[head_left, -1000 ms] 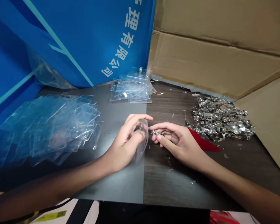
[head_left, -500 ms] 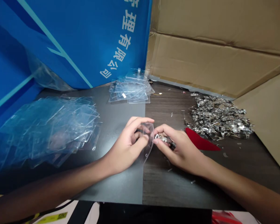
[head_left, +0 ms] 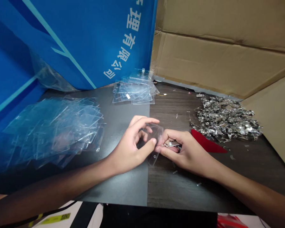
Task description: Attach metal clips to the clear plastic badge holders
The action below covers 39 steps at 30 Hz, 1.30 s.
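Note:
My left hand (head_left: 135, 145) is closed on a clear plastic badge holder (head_left: 154, 155), its thumb pressed on the sheet. Small holes show along the holder's right edge. My right hand (head_left: 180, 144) pinches a metal badge clip (head_left: 173, 143) at that edge, with the clip's body lying partly inside the curled fingers. Thumb and forefinger of the right hand meet at the plastic; exactly how the clip's strap sits in the slot is hidden by them.
Clear badge holders (head_left: 59, 126) lie heaped on the left, with a smaller stack (head_left: 135, 90) at the back. Metal clips (head_left: 228, 118) are piled at right beside a red piece (head_left: 207, 142). A blue panel (head_left: 85, 38) and cardboard (head_left: 216, 60) wall the table's back.
The badge holder has flattened from a bent shape, and its holed edge now faces my right hand. The clip has turned and sits deeper in the right fingers.

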{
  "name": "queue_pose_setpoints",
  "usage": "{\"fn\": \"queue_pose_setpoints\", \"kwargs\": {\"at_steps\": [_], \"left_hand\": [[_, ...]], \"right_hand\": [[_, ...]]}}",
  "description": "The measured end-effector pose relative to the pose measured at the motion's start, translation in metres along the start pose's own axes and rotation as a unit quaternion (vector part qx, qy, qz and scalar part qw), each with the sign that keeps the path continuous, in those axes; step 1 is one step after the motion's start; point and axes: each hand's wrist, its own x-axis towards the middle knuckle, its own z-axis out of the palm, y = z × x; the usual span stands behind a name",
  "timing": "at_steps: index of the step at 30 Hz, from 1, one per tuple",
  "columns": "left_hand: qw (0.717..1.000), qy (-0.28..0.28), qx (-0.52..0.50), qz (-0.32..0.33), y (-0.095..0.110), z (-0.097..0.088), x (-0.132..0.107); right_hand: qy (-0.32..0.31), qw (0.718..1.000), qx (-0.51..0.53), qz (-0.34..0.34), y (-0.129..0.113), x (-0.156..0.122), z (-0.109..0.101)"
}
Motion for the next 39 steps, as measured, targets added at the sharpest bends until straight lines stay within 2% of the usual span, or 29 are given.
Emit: {"fn": "queue_pose_setpoints", "kwargs": {"at_steps": [7, 14, 23, 27, 30, 34, 39], "left_hand": [[0.999, -0.012, 0.039, 0.034, -0.004, -0.001, 0.0], [0.994, -0.026, 0.092, 0.056, -0.002, -0.001, -0.003], [0.992, 0.021, 0.126, 0.018, -0.011, -0.003, -0.001], [0.989, 0.067, 0.128, 0.015, -0.013, -0.003, 0.0], [0.992, 0.064, 0.105, -0.016, -0.01, -0.005, 0.003], [0.995, 0.037, 0.039, -0.088, -0.005, -0.004, 0.007], [0.995, 0.055, 0.054, -0.062, -0.005, -0.003, 0.008]], "right_hand": [[-0.043, 0.998, -0.024, 0.03, 0.002, 0.0, 0.001], [-0.067, 0.995, -0.076, -0.011, -0.002, -0.002, 0.001], [0.021, 0.995, -0.072, -0.068, 0.004, 0.002, 0.004], [0.043, 0.998, -0.006, -0.052, 0.009, 0.005, 0.004], [0.058, 0.997, 0.037, -0.041, 0.009, 0.005, 0.003], [0.104, 0.992, -0.017, -0.072, 0.006, 0.003, 0.004], [0.138, 0.983, -0.054, -0.112, 0.005, 0.001, 0.006]]}}
